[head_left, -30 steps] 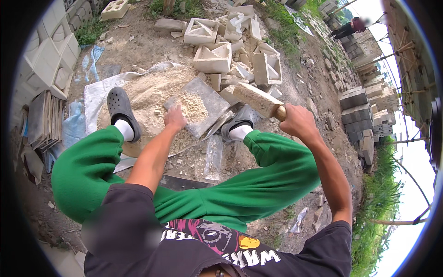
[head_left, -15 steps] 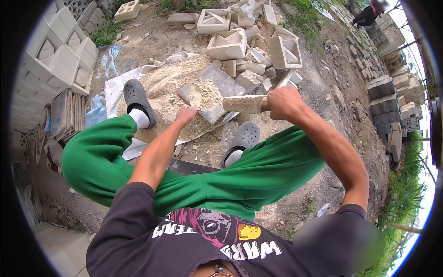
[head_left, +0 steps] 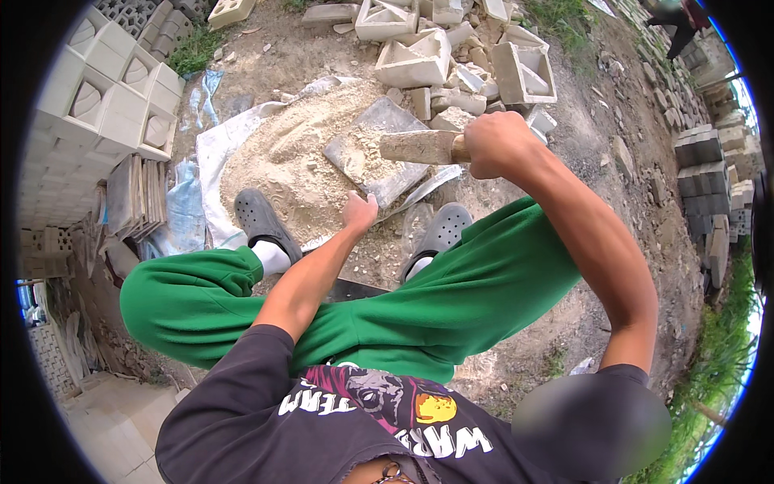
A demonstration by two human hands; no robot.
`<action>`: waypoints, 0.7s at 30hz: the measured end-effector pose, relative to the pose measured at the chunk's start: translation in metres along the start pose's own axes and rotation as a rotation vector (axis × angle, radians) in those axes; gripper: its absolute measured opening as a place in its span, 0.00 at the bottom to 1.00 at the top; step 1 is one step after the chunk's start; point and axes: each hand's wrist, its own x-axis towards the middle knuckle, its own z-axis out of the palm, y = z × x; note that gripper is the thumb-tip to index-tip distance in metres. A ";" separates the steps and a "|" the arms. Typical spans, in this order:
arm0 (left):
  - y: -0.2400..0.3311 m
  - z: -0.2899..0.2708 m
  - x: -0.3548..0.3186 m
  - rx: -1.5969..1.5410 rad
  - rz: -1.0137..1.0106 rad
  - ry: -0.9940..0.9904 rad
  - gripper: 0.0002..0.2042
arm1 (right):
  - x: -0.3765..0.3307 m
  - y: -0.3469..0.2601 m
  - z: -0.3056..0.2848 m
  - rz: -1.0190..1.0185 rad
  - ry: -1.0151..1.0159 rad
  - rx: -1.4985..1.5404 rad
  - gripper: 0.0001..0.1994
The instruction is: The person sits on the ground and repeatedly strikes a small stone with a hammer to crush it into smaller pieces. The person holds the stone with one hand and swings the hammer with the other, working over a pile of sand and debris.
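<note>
Since the earlier frame, the left hand (head_left: 360, 211) has drawn back from the slab (head_left: 393, 185), and the mallet (head_left: 419, 147) has swung across it. Mid-frame, the left hand sits just below the slab, fingers curled; whether it holds anything, I cannot tell. Right of the slab, the right hand (head_left: 501, 145) grips the mallet's handle, the head showing in front of the slab's right part. Crumbs (head_left: 352, 153) lie left of the mallet. Beyond, pale blocks (head_left: 413, 60) are heaped at top centre.
</note>
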 end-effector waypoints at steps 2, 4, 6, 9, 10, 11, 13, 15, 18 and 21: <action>0.028 0.021 0.000 -0.219 -0.329 0.004 0.33 | 0.000 0.006 0.002 0.006 -0.038 -0.017 0.13; 0.010 0.066 0.034 -0.380 -0.447 0.097 0.35 | 0.000 0.001 -0.003 -0.013 -0.064 -0.078 0.13; 0.008 0.090 0.045 -0.616 -0.538 0.094 0.35 | 0.006 0.006 0.004 -0.004 -0.124 -0.106 0.14; 0.033 0.058 0.026 -0.975 -0.609 -0.025 0.34 | 0.012 0.013 0.016 0.028 -0.181 -0.128 0.15; 0.046 0.035 0.014 -0.987 -0.602 -0.083 0.33 | 0.014 0.019 0.023 0.040 -0.191 -0.112 0.15; 0.053 0.020 0.007 -0.999 -0.592 -0.141 0.31 | 0.014 0.025 0.027 0.054 -0.200 -0.097 0.15; 0.042 0.008 0.008 -1.055 -0.449 -0.082 0.30 | 0.018 0.025 0.025 0.046 -0.203 -0.063 0.18; 0.042 -0.007 0.006 -1.140 -0.342 -0.047 0.27 | 0.016 0.027 0.023 0.061 -0.217 -0.045 0.19; 0.047 -0.031 0.022 -1.237 -0.315 0.004 0.23 | 0.017 0.025 0.016 0.081 -0.238 -0.036 0.20; 0.076 -0.086 0.041 -1.426 -0.443 -0.195 0.18 | 0.016 0.031 0.019 0.095 -0.236 -0.011 0.23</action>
